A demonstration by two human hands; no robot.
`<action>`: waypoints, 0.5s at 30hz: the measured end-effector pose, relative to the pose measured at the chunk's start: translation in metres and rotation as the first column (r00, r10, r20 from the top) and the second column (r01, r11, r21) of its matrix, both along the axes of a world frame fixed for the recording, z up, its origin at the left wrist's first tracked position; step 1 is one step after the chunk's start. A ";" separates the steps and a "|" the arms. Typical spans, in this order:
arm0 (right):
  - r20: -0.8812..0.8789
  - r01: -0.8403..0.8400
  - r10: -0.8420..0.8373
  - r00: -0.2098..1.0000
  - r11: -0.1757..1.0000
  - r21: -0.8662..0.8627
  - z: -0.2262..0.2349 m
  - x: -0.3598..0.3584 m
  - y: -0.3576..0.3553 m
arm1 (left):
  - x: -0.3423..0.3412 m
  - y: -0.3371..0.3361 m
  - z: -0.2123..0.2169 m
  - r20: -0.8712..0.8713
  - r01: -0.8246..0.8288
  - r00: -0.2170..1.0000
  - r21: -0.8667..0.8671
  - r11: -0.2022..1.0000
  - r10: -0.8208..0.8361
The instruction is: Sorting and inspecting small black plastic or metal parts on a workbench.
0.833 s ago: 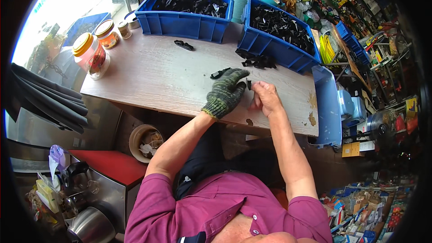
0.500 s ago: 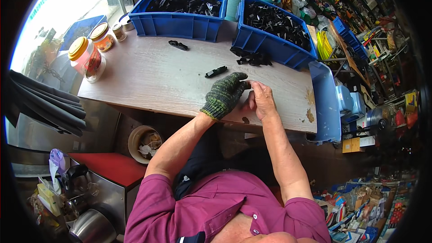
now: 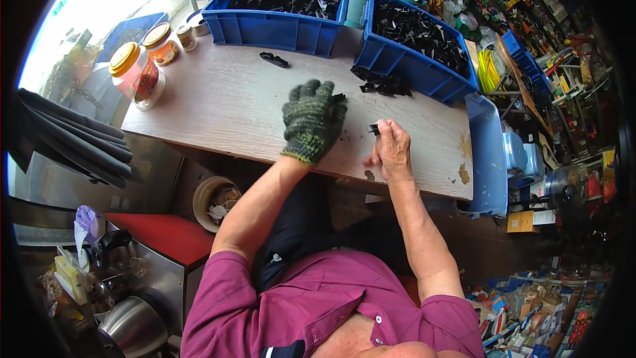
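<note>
My left hand (image 3: 310, 122), in a dark green knitted glove, hovers over the pale wooden table (image 3: 218, 89). Its fingers are stretched and slightly blurred. A black plastic part (image 3: 339, 98) shows beside them, mostly covered by the glove; whether they touch it I cannot tell. My bare right hand (image 3: 392, 149) pinches a small black plastic piece (image 3: 373, 129) between thumb and forefinger, close to the table's front edge. Another black part (image 3: 274, 59) lies alone farther back. Several more black parts (image 3: 385, 86) are heaped before the right-hand bin.
Two blue bins (image 3: 275, 34) (image 3: 414, 66) full of black parts line the table's back. Jars (image 3: 138, 79) stand at the left end. A blue plastic tub (image 3: 487, 159) is against the right end. Below the table sits a waste bucket (image 3: 202, 202).
My left hand has drawn away from the right and reached left over the black part. The small piece in my right hand has come into sight. The whole view has shifted slightly.
</note>
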State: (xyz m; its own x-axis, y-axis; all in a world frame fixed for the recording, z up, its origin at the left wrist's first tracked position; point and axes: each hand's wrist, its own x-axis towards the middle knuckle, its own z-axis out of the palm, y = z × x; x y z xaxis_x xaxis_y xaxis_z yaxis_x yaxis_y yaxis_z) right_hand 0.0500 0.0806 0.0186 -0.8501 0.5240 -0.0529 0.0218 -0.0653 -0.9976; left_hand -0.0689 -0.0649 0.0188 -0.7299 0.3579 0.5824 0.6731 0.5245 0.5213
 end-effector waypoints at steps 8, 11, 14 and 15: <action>-0.041 0.200 -0.209 0.977 0.965 -0.169 0.000 -0.002 -0.001 | 0.005 -0.006 -0.005 0.145 0.375 0.922 -0.105 0.921 -0.359; -0.072 0.259 -0.277 0.958 0.946 -0.195 0.000 0.000 -0.004 | 0.025 -0.005 -0.008 0.209 0.517 0.826 0.092 0.851 -0.524; -0.060 0.285 -0.302 0.952 0.938 -0.196 0.009 0.001 -0.011 | 0.032 0.002 -0.005 0.342 0.543 0.739 0.207 0.814 -0.580; -0.049 0.273 -0.287 0.957 0.943 -0.192 0.010 0.002 -0.012 | 0.031 0.002 -0.005 0.341 0.544 0.738 0.207 0.813 -0.582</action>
